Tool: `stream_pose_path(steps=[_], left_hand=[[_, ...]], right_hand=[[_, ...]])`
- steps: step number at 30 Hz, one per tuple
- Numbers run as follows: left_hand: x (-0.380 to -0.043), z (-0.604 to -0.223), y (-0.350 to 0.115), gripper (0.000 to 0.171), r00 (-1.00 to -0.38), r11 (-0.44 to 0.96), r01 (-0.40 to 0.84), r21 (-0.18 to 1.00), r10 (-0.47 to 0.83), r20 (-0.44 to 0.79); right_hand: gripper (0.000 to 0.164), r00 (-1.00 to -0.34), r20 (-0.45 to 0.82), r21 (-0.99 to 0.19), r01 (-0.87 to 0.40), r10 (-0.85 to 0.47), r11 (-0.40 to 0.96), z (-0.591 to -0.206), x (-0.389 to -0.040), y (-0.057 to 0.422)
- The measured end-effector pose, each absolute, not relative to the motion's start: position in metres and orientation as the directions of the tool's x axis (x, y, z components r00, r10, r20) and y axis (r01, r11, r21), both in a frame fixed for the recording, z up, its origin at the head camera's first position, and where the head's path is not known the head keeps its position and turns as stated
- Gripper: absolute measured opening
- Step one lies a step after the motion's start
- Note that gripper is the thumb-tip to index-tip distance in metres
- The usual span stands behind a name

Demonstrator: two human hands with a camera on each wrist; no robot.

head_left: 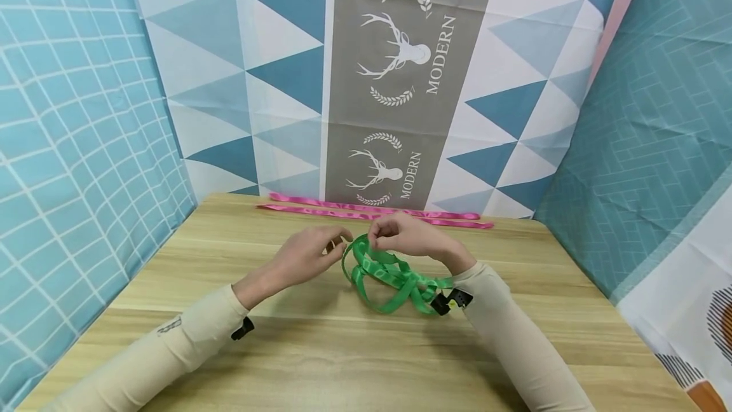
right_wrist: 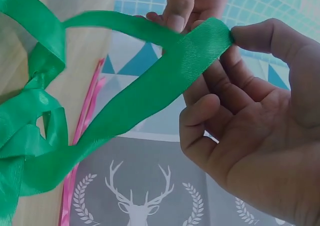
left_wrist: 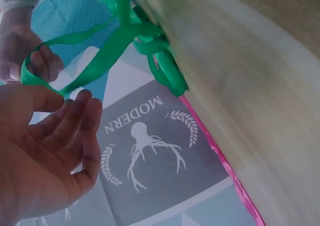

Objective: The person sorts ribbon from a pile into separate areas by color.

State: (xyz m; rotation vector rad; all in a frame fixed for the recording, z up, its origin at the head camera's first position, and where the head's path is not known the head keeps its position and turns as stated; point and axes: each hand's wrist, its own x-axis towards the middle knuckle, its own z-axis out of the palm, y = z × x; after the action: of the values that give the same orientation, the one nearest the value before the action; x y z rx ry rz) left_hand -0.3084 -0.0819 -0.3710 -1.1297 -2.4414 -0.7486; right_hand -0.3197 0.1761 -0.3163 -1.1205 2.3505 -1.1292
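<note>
A tangled bundle of green satin ribbon (head_left: 394,275) lies on the wooden table, with a loop raised from its left end. My right hand (head_left: 403,234) pinches that loop; in the right wrist view, its thumb meets the edge of the green ribbon (right_wrist: 145,93) with fingers behind it. On the loop's other side is my left hand (head_left: 311,253), its fingers loosely bent and a gap showing between thumb and forefinger. The left wrist view shows its fingertips (left_wrist: 82,98) close by the loop's lower bend; whether they touch the ribbon is hard to tell.
Two pink ribbons (head_left: 366,212) stretch along the back of the wooden table (head_left: 320,355), near the patterned cloth wall (head_left: 394,81). Blue tiled cloth (head_left: 86,100) hangs at the left and teal cloth (head_left: 646,119) at the right. A small black device (head_left: 452,301) is strapped to my right wrist.
</note>
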Motion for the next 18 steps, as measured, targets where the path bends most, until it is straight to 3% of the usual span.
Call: stream_pose_path(steps=[9, 18], left_hand=[[-0.303, -0.368, -0.076, 0.025, -0.638, 0.501, 0.770, 0.395, 0.597, 0.486], [-0.305, -0.368, -0.077, 0.007, -0.589, 0.465, 0.807, 0.363, 0.590, 0.553]], right_hand=[[0.012, -0.675, 0.092, -0.792, -0.495, -0.732, 0.358, -0.314, -0.318, 0.180], [0.012, -0.670, 0.114, -0.853, -0.444, -0.734, 0.273, -0.302, -0.311, 0.183]])
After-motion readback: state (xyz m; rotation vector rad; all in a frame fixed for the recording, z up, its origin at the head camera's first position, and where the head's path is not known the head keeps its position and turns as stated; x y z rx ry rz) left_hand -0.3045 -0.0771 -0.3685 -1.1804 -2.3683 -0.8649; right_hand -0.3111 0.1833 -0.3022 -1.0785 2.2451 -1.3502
